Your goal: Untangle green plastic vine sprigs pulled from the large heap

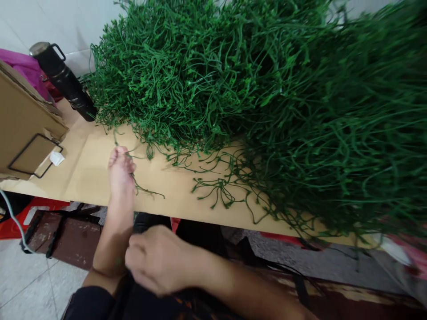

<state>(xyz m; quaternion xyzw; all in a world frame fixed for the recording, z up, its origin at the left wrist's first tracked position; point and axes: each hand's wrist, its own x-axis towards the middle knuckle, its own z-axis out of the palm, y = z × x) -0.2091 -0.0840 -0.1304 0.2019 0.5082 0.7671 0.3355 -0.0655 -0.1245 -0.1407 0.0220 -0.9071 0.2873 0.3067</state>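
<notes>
My left hand [122,166] is closed over the cardboard-covered table, with a thin green artificial plant stem [148,192] in its fingers. Bits of the stem stick out above and below the fist. Closer to me, over my lap and against my left forearm, my right hand [160,258] is curled into a fist, slightly blurred. Whatever it may hold is hidden. A great heap of green artificial plant sprigs [187,80] fills the far side and right of the table. One loose sprig [220,189] lies spread out in front of the heap.
A black flask [63,80] leans at the far left beside a cardboard box [23,120]. By the box are a black wire frame [35,153] and a white scrap [56,158]. Below the table [90,164] edge sits a brown case [73,235] on the tiled floor.
</notes>
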